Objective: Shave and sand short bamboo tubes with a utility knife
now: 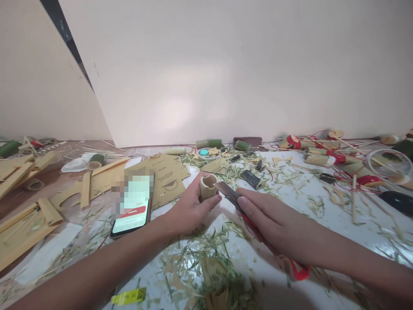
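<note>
In the middle of the head view, my left hand (192, 204) is wrapped round a short, pale bamboo tube (208, 186). Its hollow end faces up and the rim looks uneven. From the right, my right hand (263, 211) grips a knife (229, 193) with a dark, flat blade and some red at the handle. The blade's tip is at the tube's rim; whether they touch I cannot tell. Green and pale bamboo shavings (193, 254) lie below my hands. Just left of my left hand are brown sandpaper sheets (169, 178).
A lit phone (132, 206) lies to the left, near yellowish wooden pieces (85, 189). Bamboo pieces with red bands (364, 176), sticks and red string crowd the right. Green bamboo sections (209, 143) lie at the back, before a pale wall (226, 77).
</note>
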Motion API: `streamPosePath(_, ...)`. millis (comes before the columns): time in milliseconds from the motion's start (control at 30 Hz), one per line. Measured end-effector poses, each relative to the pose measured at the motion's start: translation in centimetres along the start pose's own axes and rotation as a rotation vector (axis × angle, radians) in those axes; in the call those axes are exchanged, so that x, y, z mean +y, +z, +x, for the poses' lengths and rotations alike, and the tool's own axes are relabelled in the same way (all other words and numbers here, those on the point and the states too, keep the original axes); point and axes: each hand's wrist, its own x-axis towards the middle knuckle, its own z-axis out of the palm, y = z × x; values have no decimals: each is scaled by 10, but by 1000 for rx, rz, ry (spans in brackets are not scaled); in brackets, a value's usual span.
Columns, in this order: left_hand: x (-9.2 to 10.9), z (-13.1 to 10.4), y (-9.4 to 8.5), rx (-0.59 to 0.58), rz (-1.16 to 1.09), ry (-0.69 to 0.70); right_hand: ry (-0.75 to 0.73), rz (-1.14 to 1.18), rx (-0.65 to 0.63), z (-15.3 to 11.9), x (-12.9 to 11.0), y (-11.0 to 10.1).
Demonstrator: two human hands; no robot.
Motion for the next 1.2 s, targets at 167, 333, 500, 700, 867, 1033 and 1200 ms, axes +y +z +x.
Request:
streamPosePath(167,-5,-2,4,50,75,68,63,153,-45,-1,0,10)
streamPosePath(333,-2,-1,4,91,138,99,182,710,-239,1,1,17)
streamPosePath(500,8,-3,3,2,-109,-62,99,774,-136,6,3,2)
streamPosePath(700,9,-4,-3,-62,-88,-181,-203,-203,84,8,16,-28)
streamPosePath(867,12,1,-7,-91,253,-48,-381,-615,159,10,29,-28)
streamPosePath(1033,18,5,-4,-205,343,-37,-356,-672,113,8,28,-21)
streamPosePath(1200,16,5,-4,-223,371,-58,-380,-657,124,8,27,-16)
